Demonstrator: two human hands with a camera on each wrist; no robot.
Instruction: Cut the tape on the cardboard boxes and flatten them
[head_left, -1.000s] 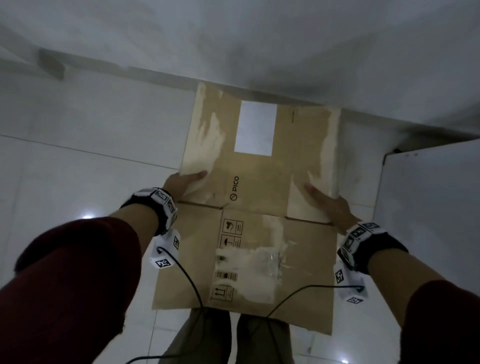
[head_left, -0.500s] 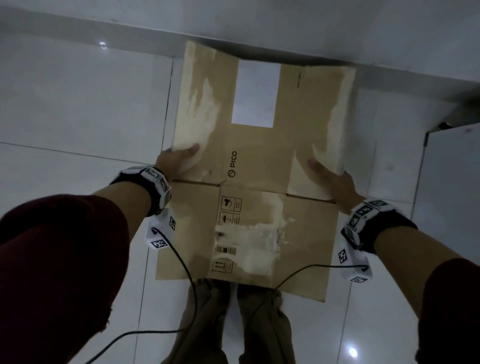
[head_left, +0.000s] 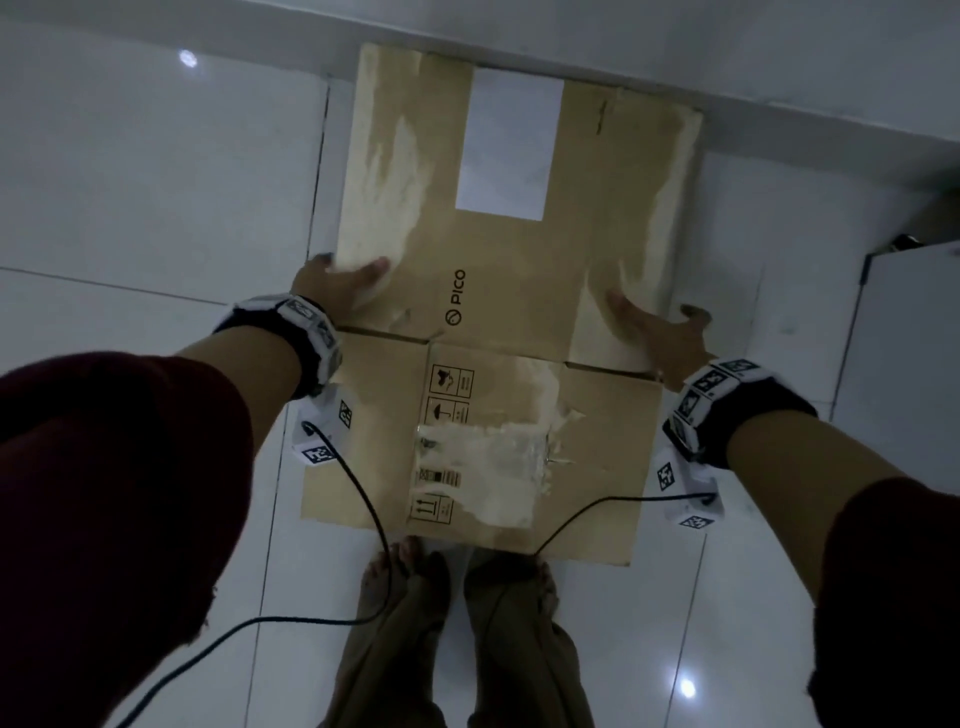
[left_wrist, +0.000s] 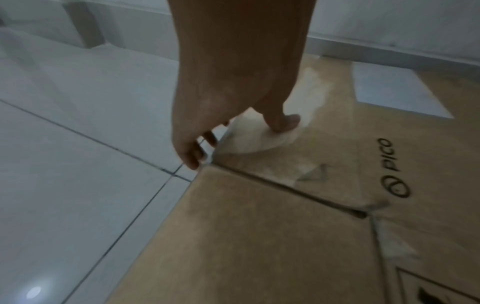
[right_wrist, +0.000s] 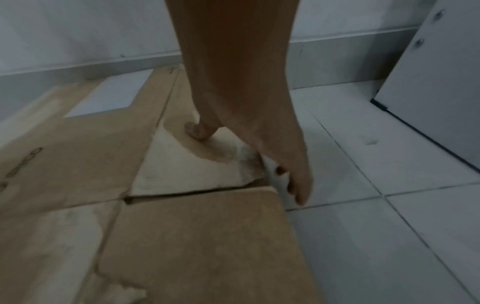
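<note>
A flattened brown cardboard box (head_left: 519, 270) with a white label (head_left: 509, 145) and torn tape patches (head_left: 483, 462) lies spread over the tiled floor, its far edge near the wall. My left hand (head_left: 348, 273) grips its left edge at the fold, with the thumb on top and the fingers (left_wrist: 197, 156) curled over the edge. My right hand (head_left: 657, 317) grips the right edge the same way, thumb (right_wrist: 197, 131) pressed on the panel. In the wrist views the box (left_wrist: 259, 236) (right_wrist: 194, 236) looks flat, close to the floor.
A white panel (head_left: 909, 338) stands on the floor at the right, close to my right hand. The wall and its baseboard (head_left: 727, 78) run along the far side. My bare feet (head_left: 405, 582) are at the box's near edge, with black cables (head_left: 363, 499) hanging over it.
The box has gone down and forward toward the floor and wall, with both hands keeping their hold on its sides. My view has tilted downward, bringing my feet into sight.
</note>
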